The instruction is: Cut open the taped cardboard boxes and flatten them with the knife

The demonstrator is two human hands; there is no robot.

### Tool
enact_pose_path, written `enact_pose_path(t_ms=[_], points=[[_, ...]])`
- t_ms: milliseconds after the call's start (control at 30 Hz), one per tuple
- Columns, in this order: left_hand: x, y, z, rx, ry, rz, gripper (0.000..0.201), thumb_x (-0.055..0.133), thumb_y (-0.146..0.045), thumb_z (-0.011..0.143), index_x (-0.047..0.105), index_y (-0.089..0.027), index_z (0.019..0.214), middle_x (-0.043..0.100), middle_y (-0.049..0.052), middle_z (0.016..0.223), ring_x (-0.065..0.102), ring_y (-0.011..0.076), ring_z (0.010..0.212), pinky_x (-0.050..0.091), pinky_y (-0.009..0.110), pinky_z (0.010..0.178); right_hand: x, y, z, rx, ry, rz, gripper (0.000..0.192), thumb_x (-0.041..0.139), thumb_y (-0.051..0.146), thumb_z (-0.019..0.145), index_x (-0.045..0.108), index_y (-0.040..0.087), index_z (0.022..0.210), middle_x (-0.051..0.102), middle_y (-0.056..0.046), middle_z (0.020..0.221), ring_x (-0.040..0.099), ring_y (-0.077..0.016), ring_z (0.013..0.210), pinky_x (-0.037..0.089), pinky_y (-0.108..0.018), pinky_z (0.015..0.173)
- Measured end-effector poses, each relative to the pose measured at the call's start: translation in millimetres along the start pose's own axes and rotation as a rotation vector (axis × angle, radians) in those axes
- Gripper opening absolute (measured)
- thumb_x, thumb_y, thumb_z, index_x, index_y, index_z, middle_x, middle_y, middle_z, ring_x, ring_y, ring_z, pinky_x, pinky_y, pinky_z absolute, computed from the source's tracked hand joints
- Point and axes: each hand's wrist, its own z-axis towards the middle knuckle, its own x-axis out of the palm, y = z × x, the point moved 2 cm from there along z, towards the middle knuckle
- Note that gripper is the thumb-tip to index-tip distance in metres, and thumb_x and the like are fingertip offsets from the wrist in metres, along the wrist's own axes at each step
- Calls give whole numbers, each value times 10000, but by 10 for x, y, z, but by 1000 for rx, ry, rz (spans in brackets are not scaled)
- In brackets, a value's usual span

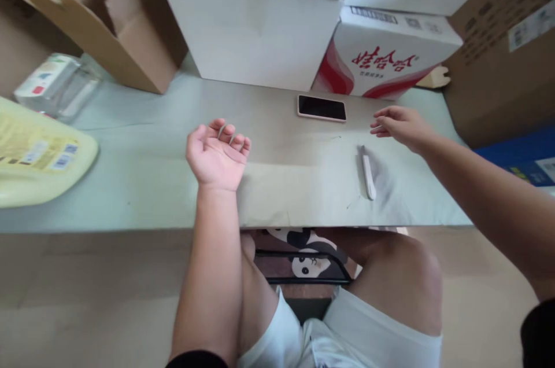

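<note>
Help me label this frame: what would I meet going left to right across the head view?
Pale yellow bottle → left hand → pink-edged smartphone → slim white tool (possibly a box cutter) → right hand → printed brown carton.

Left hand point(220, 155): palm upturned, fingers loosely curled
Left forearm point(212, 264): extended forward
Right hand point(401, 125): fingers slightly bent
Right forearm point(481, 197): angled inward

A pale green table point(143, 183) spreads under both the left hand point(219, 157) and the right hand point(401, 125), a soft sheen lying between them. Beyond them stand white boxes point(260, 26); a brown carton point(489, 38) rises right of the right hand. Pale floor point(108, 298) shows nearer than either hand, dimly lit.
</note>
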Motion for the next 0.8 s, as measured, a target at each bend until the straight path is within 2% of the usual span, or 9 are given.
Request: enact_pose_path(t_ms=[133, 200, 300, 433, 533, 600, 667, 733, 800], points=[[-149, -154, -4, 27, 13, -59, 286, 476, -417, 875, 647, -210, 776, 724, 30, 783, 635, 130, 627, 553, 288, 668, 739, 618, -76, -204, 175, -204, 95, 625, 148, 853, 690, 182, 914, 739, -53, 809, 698, -157, 680, 593, -327, 727], [-227, -240, 3, 48, 5, -85, 283, 485, -413, 859, 661, -204, 785, 743, 39, 858, 647, 128, 655, 553, 282, 676, 1197, 989, -121, -329, 251, -318, 125, 619, 179, 858, 710, 182, 943, 742, -58, 805, 705, -179, 711, 586, -347, 747], [-309, -358, 13, 51, -8, -121, 285, 478, -408, 856, 664, -203, 790, 733, 28, 859, 639, 117, 646, 546, 279, 684, 1929, 1593, -219, -561, 356, -407, 175, 593, 204, 865, 714, 175, 988, 756, -71, 864, 721, -206, 793, 583, -373, 803], [-364, -482, 40, 36, -39, -172, 263, 471, -375, 855, 648, -199, 773, 687, 7, 780, 615, 108, 604, 531, 286, 687, 2875, 2407, -455, -1010, 407, -398, 272, 542, 154, 850, 690, 190, 1075, 728, -83, 1184, 698, -221, 1035, 551, -390, 971], [-407, -562, 63, 59, -60, -170, 240, 477, -361, 845, 624, -197, 752, 653, 8, 761, 592, 106, 591, 515, 287, 686, 3471, 2896, -655, -1248, 442, -323, 318, 525, 167, 847, 661, 242, 1125, 547, -46, 1489, 636, -221, 1197, 548, -379, 1006], [-440, -604, 66, 77, -62, -160, 229, 474, -360, 842, 608, -200, 747, 631, 12, 753, 576, 109, 589, 508, 294, 693, 3772, 3124, -707, -1233, 397, -326, 296, 555, 180, 827, 658, 262, 1092, 472, -50, 1553, 632, -257, 1205, 548, -440, 1020], [-468, -632, 58, 88, -57, -157, 221, 470, -359, 839, 597, -201, 748, 609, 13, 746, 565, 113, 590, 505, 303, 703, 3974, 3258, -684, -1124, 343, -404, 241, 593, 189, 803, 654, 278, 1018, 505, -82, 1512, 636, -299, 1189, 535, -494, 1037], [-488, -650, 45, 104, -55, -146, 210, 477, -362, 830, 587, -201, 752, 591, 12, 744, 555, 115, 590, 502, 308, 706, 4053, 3292, -640, -1051, 313, -474, 194, 604, 198, 805, 637, 289, 972, 572, -109, 1423, 629, -312, 1187, 521, -494, 1059], [-508, -670, 35, 157, -96, -120, 198, 488, -366, 816, 576, -200, 752, 571, 9, 737, 544, 115, 587, 490, 301, 693, 3992, 3228, -634, -1072, 295, -437, 201, 579, 183, 825, 622, 270, 1001, 621, -120, 1339, 618, -295, 1194, 505, -461, 1083]])
